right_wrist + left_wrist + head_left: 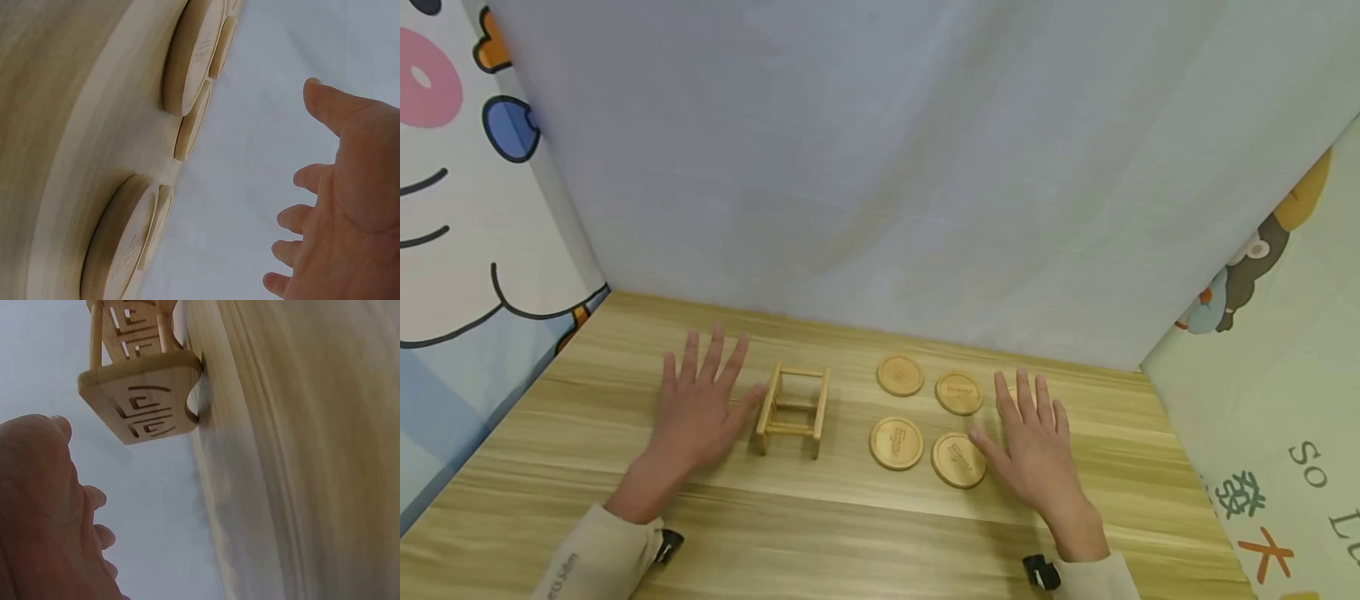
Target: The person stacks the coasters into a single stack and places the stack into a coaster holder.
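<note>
My left hand is held with fingers spread just left of a small wooden rack; its thumb tip is close to the rack's side. In the left wrist view the rack shows cut-out patterned panels joined by rods, and the hand is raised above the table. Several round wooden coasters lie flat right of the rack. Over the rightmost ones hovers my right hand, fingers spread and holding nothing, partly hiding one. The right wrist view shows this hand apart from the engraved coasters.
The wood-grain table meets a pale grey cloth at its back edge. Printed panels stand at both sides, a cartoon one on the left and one with lettering on the right.
</note>
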